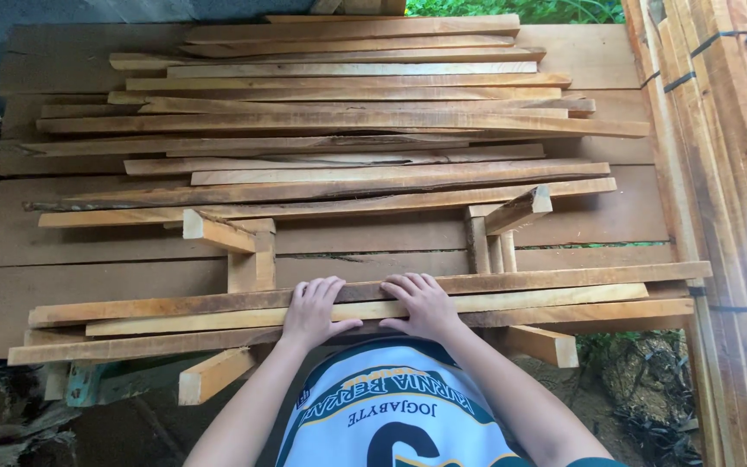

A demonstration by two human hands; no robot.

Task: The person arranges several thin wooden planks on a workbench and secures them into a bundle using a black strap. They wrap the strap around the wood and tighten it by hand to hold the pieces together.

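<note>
Both our hands lie flat, palms down, fingers spread, gripping nothing. Left hand [313,310] and right hand [423,303] rest side by side on the near bundle of long wood slats [555,294], which runs crosswise at the front edge of the plank bench [581,229]. A bigger slat pile [347,121] lies behind, and strapped lumber [728,156] stands at right.

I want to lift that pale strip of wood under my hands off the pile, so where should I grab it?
Probably near the middle, where the left hand and right hand already rest on the pale strip. It lies flat and long across the near stack, so come from the near edge, fingers curled over the top, hands spread for balance.
</note>
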